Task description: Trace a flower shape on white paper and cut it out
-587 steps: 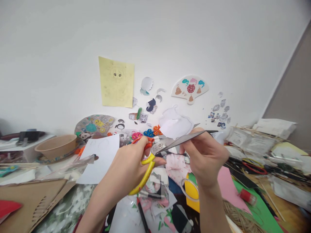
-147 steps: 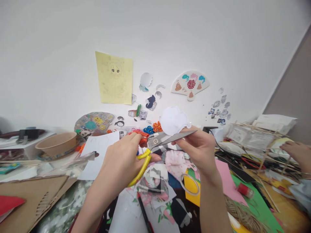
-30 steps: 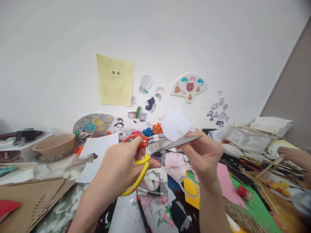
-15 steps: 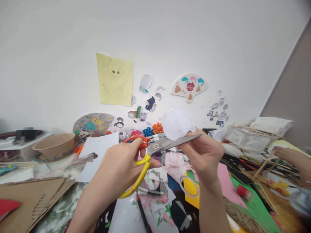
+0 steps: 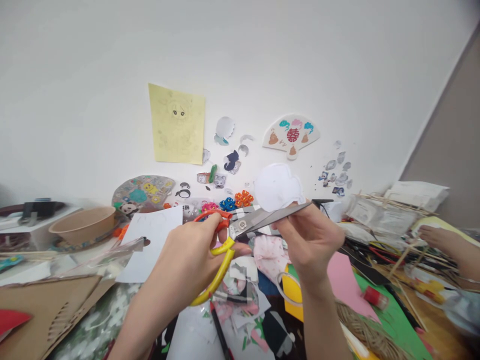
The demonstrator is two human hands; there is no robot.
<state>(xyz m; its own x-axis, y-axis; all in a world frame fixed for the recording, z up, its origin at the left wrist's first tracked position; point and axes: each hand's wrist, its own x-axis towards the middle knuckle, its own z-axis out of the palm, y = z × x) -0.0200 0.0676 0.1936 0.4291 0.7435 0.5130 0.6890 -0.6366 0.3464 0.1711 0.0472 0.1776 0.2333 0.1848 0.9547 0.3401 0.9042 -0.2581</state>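
Note:
My left hand is closed on the red and yellow handles of a pair of scissors. The blades point right and lie almost together along the lower edge of a white paper cutout. Rounded in outline, the cutout stands up above the blades. My right hand pinches its lower right edge, and the blade tips reach in front of those fingers. Exactly where the fingertips meet the paper is partly hidden behind the blades.
Below lie paper scraps, a black pen, a tape roll and twine. A brown bowl and cardboard sit left. Another person's hand is at far right.
The white cutout has shifted slightly right and turned, facing the camera more fully. The scissor blades have closed a little. My right hand has moved slightly left.

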